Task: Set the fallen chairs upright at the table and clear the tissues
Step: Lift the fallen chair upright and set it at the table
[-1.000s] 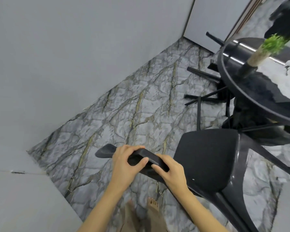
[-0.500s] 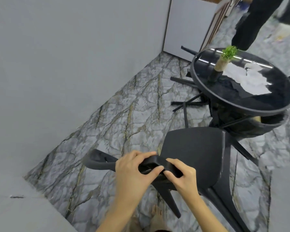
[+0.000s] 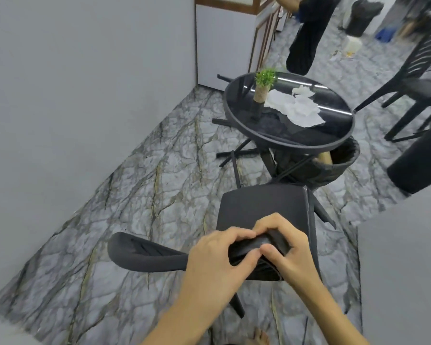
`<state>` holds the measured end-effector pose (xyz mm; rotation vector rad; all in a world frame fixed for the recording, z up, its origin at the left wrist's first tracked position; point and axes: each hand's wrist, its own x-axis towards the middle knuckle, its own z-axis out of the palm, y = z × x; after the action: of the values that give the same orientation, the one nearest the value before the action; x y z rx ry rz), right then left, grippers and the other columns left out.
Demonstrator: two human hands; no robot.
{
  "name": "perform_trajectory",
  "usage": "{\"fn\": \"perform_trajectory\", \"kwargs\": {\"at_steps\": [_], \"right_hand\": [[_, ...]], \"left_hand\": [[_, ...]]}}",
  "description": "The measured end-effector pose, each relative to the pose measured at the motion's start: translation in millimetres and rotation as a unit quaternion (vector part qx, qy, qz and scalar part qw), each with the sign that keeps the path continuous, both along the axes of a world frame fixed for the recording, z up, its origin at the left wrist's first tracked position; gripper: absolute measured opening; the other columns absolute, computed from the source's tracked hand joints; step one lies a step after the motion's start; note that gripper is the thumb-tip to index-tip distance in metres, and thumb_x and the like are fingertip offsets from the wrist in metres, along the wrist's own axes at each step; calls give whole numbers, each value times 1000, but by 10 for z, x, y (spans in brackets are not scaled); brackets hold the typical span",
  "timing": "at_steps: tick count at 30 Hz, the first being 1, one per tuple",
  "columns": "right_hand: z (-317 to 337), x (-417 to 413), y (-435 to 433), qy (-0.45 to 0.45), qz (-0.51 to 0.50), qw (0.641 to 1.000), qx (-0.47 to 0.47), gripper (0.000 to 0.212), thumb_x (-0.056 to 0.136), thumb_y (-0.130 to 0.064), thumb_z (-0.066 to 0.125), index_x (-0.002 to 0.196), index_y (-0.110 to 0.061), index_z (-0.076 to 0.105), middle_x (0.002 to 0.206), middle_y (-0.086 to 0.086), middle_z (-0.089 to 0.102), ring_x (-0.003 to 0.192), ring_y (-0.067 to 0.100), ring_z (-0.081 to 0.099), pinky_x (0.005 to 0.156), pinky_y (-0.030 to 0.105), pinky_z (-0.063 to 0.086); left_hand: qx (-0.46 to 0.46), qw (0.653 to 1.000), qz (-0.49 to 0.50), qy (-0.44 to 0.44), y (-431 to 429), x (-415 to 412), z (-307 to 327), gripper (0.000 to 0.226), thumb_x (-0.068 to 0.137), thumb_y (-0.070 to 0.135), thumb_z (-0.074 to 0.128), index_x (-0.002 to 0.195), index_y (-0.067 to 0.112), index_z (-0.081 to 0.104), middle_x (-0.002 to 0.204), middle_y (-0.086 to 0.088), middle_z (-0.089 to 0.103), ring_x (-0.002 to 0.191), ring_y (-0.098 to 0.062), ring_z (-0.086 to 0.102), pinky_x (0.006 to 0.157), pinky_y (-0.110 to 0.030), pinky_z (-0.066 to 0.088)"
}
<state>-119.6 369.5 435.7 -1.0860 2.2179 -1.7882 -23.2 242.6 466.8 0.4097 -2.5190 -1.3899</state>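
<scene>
Head view shows both hands clamped on the top rail of the chair [image 3: 264, 207]: the left hand [image 3: 217, 260] wraps it from the left and the right hand [image 3: 286, 250] from the right, thumbs nearly meeting over the dark rail. Compared with a second ago, the chair has swung up; its seat, which then lay tilted well to the right with a leg pointing off along the floor, now faces up and sits almost square in front of the person, with one leg visible below the hands. It looks upright or very nearly so, though whether all legs rest on the floor cannot be told from here. The view has also lifted, so the round surface [image 3: 237, 115] now shows whole, just beyond the chair, with the tissues [image 3: 294, 108] lying untouched on it beside a small plant [image 3: 263, 87]. Behind the surface, dark legs [image 3: 234, 150] lie along the floor near the wall, which I judge to be a second fallen chair. So the first chair is close to done; it probably wants a nudge toward the surface, with the other chair and the tissues left.
</scene>
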Motion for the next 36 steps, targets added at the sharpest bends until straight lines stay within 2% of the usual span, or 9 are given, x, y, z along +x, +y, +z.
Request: {"fn": "perform_trajectory", "kwargs": {"at_steps": [6,13,18,20,24,26,31,33,36], "right_hand": [[77,-201,1102,-9,-13,999,39,18,75,-45,64,88,-33,59,85,-15,63,77,9,62,69,14,46],[-18,-471,2295,-72,-40,996,26,21,61,-31,68,80,-25,59,77,-5,63,68,21,59,63,23,46],[-9,-616,3018,-121,-28,990,60,30,53,-41,68,81,-34,59,80,-9,63,71,10,58,64,13,45],[-51,-663,3198,-129,-26,989,68,48,51,-65,73,83,-32,58,82,-1,63,74,16,59,65,17,45],[-151,-706,3366,-140,-56,988,40,59,48,-80,67,81,-33,59,78,-11,65,73,13,60,65,15,47],[-195,-715,3419,-140,-73,987,23,61,48,-79,68,81,-29,59,78,-9,64,72,15,60,65,16,48],[-275,-736,3574,-169,-113,979,-19,60,47,-80,68,78,-28,61,73,-10,66,67,11,60,60,17,48],[-298,-747,3609,-174,-130,976,-33,59,48,-80,68,76,-28,62,70,-11,65,65,9,60,58,17,47],[-320,-759,3599,-171,-149,973,-48,60,47,-81,67,74,-28,63,67,-11,64,62,7,59,56,17,45]], "left_hand": [[-72,990,-124,1,866,-287,176,46,75,55,39,113,39,57,111,19,66,103,3,54,86,-15,44],[-178,983,-35,27,1266,-214,-37,34,78,52,41,83,33,69,77,23,71,87,5,57,68,-6,39],[-86,995,19,53,1164,-101,-417,36,80,48,41,85,27,70,87,33,64,98,10,55,86,-7,39],[-82,994,9,70,1153,-127,-574,31,84,46,41,92,31,67,100,42,59,108,15,51,96,-12,39],[-72,993,16,88,1146,-254,-775,50,85,64,33,97,29,66,111,48,50,114,17,42,102,-13,30],[-43,994,45,86,1099,-311,-853,48,83,57,37,101,23,66,113,42,51,114,15,41,101,-9,28],[181,978,105,0,984,-345,-1072,64,70,61,40,119,21,51,132,-4,48,127,-18,42,109,-37,32],[299,951,76,-33,1063,-361,-1160,74,67,66,38,120,16,52,134,-6,51,132,-19,40,116,-41,26],[345,935,76,14,1175,-445,-1215,56,70,63,37,100,23,62,113,9,64,122,-17,49,110,-37,31]]}}
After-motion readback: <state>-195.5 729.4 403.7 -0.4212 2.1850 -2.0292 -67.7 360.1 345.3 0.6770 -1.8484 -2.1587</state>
